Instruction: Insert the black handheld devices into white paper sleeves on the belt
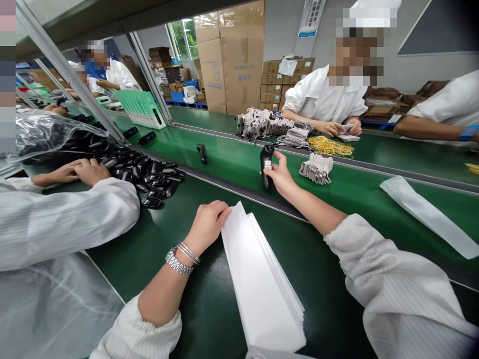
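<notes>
My right hand (280,174) pinches a black handheld device (267,167) upright on the green belt, with a small white label on its side between my fingers. My left hand (206,227), with a metal watch and bangles at the wrist, grips the upper end of a stack of long white foam sleeves (258,284). A loose white sleeve (426,214) lies on the belt to the far right. A co-worker's hand (86,172) rests on a pile of black devices (145,179) at the left.
A metal rail (239,192) runs along the green conveyor belt (209,299). Beyond it stand a black device (202,153), grey bundles (316,168) and yellow rubber bands (331,146). Co-workers sit across the line. Cardboard boxes (232,55) are stacked behind them.
</notes>
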`<state>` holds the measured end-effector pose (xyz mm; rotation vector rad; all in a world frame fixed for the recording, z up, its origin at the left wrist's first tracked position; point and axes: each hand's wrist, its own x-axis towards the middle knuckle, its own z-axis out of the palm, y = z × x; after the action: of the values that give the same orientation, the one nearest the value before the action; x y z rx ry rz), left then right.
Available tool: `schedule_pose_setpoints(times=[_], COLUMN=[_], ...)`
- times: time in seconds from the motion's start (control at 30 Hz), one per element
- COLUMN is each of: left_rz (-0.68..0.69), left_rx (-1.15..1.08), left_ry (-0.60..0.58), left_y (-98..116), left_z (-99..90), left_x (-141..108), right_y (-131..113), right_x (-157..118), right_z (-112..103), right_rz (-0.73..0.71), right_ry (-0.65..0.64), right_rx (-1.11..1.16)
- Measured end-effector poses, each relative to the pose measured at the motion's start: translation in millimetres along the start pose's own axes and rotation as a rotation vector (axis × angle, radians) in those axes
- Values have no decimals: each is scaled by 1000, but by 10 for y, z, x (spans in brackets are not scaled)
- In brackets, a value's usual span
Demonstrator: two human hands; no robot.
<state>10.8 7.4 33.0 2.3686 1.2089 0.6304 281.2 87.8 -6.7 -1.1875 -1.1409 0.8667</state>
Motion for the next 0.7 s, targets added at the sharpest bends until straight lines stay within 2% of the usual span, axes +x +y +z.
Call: schedule_pose_setpoints(times=[0.07, 0.17, 0.33, 0.53, 0.7], left_rz=[23, 50, 140, 198, 178], left_rx=[-18, -15, 23, -205, -272], left_ry=[-21, -32, 19, 122, 233], left_y=[31, 63, 68, 88, 126], left_z=[8, 17, 25, 10, -10], left_x=[0, -6, -17, -34, -43], right_y=[-140, -360, -511, -468, -509], right_x=[-111, -335, -605, -743, -852], right_z=[167, 373, 523, 606, 660], right_rz=[44, 75, 48, 103, 78], right_ry=[-44, -110, -203, -344, -506], right_rx=[233, 358, 333, 287, 140])
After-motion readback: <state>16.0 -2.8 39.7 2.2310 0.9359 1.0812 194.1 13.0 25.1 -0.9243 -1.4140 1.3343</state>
